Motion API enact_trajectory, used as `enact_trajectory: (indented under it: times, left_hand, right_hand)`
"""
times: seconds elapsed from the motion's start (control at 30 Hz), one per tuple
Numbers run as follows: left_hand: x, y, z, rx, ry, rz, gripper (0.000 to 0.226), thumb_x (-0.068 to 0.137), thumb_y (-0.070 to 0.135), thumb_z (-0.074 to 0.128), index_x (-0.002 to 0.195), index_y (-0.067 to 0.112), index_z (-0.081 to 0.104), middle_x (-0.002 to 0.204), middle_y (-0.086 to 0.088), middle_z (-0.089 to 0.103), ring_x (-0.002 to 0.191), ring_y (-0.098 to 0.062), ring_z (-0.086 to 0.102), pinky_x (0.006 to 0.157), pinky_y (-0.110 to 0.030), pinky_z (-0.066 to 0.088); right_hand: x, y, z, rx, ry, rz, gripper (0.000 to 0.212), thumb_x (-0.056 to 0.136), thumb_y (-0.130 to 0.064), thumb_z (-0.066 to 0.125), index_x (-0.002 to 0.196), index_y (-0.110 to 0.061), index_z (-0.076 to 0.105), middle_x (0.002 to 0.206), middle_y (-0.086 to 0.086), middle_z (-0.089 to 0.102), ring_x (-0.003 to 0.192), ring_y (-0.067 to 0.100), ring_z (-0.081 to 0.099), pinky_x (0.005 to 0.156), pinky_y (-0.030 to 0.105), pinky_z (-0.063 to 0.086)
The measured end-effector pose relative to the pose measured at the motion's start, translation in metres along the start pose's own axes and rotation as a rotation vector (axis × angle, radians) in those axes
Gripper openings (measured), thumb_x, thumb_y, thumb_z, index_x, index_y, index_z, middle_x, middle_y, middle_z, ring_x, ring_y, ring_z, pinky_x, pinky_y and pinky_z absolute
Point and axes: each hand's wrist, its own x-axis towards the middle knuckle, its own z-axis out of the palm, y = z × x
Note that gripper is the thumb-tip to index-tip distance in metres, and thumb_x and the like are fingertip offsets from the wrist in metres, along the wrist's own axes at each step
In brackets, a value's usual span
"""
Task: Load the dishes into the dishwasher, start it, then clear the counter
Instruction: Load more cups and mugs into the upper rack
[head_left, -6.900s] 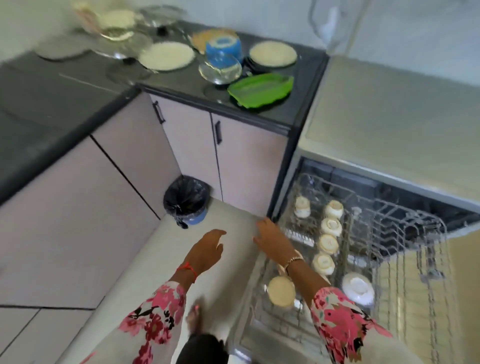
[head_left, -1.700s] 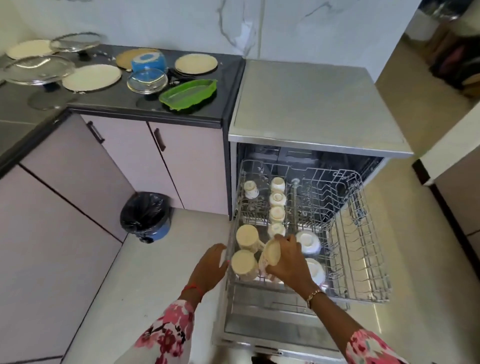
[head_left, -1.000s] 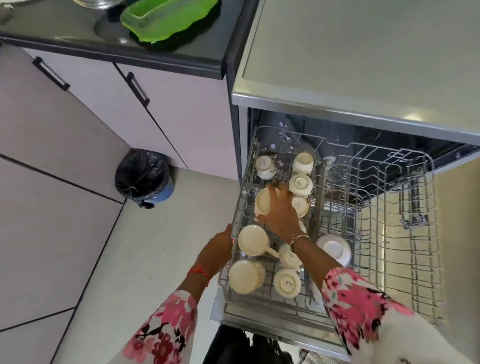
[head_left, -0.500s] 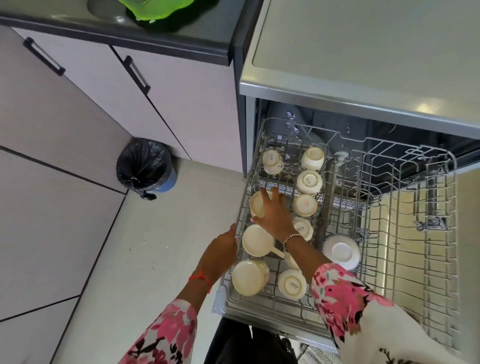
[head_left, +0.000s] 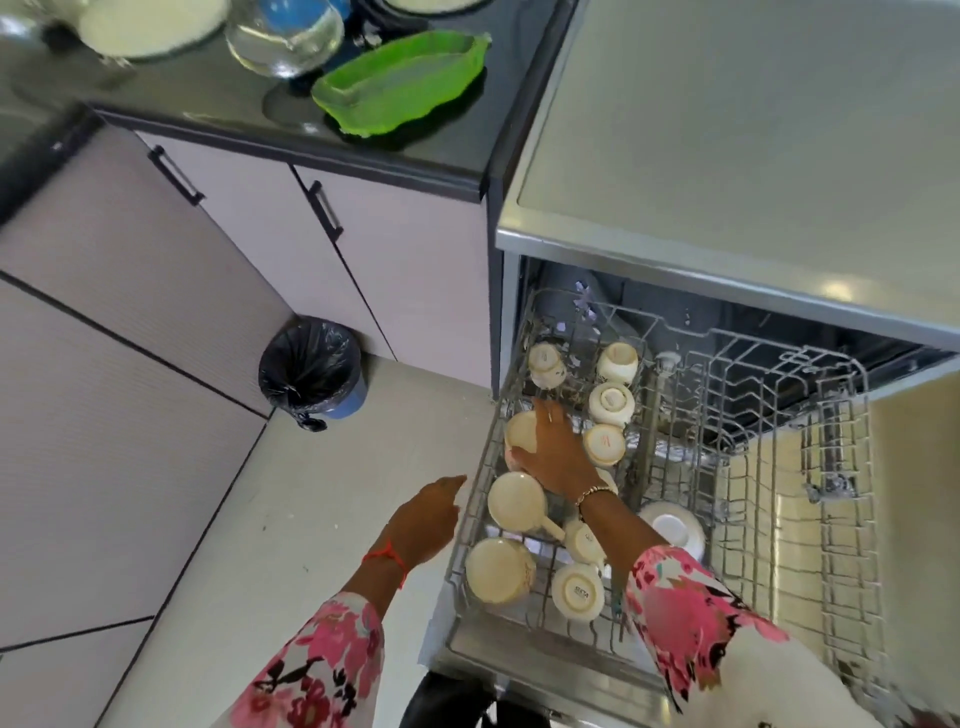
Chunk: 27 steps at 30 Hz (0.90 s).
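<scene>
The dishwasher's pulled-out wire rack (head_left: 860, 415) holds several upturned cream cups and mugs. My right hand (head_left: 556, 452) reaches into its left column and holds a cream mug (head_left: 522, 434), fingers laid over it and thumb under its near side. Two larger cream mugs (head_left: 517, 501) (head_left: 498, 571) lie just nearer to me in that column. Small cups (head_left: 610, 402) stand in a row to the right of my hand. My left hand (head_left: 426, 514) hovers open beside the rack's left edge, touching nothing. A white bowl (head_left: 672, 527) sits behind my right forearm.
On the dark counter (head_left: 457, 150) sit a green leaf-shaped tray (head_left: 400, 88), a glass lid (head_left: 285, 47) and a cream plate (head_left: 150, 26). A bin with a black bag (head_left: 311, 364) stands on the floor by the cabinets. The rack's right half holds no dishes.
My right hand stays on the cream mug in the left column. My left hand has come off the rack's edge and hangs slightly to its left. The view has tilted up toward the counter.
</scene>
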Motion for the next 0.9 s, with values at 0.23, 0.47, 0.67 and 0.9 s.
enact_trajectory:
  times: [0.23,0.47,0.67,0.9]
  left_hand:
    - [-0.043,-0.057,-0.059,0.009,0.123,-0.053,0.040,0.098,0.016,0.033,0.139,0.018,0.035,0.147,0.002,0.035,0.134,-0.014,0.033,0.106,-0.023,0.027]
    - [-0.072,-0.165,-0.149,0.024,0.365,-0.036,0.035,0.092,0.009,0.034,0.123,0.020,0.048,0.133,0.002,0.045,0.115,-0.005,0.054,0.094,-0.013,0.034]
    - [-0.068,-0.243,-0.237,0.006,0.367,-0.027,0.035,0.092,0.003,0.038,0.125,0.008,0.052,0.129,-0.008,0.054,0.118,-0.021,0.051,0.096,-0.023,0.035]
    - [-0.006,-0.277,-0.327,-0.071,0.522,0.014,0.028,0.092,0.005,0.041,0.112,0.006,0.061,0.122,-0.011,0.060,0.117,-0.026,0.053,0.098,-0.029,0.037]
  right_hand:
    - [-0.017,-0.086,-0.010,-0.123,0.021,-0.156,0.054,0.095,-0.024,0.047,0.140,-0.002,0.028,0.144,0.016,0.031,0.131,0.029,0.035,0.109,0.036,0.030]
    - [0.018,-0.199,0.012,-0.203,0.019,-0.193,0.034,0.096,-0.020,0.041,0.127,-0.005,0.044,0.130,0.009,0.047,0.118,0.023,0.048,0.097,0.028,0.036]
    - [0.063,-0.292,0.003,-0.200,0.133,-0.225,0.031,0.096,-0.024,0.045,0.122,-0.007,0.051,0.125,0.008,0.052,0.111,0.022,0.052,0.094,0.025,0.037]
    - [0.136,-0.370,-0.058,-0.118,0.346,-0.276,0.026,0.095,-0.019,0.046,0.113,-0.003,0.055,0.115,0.012,0.056,0.107,0.028,0.052,0.091,0.031,0.040]
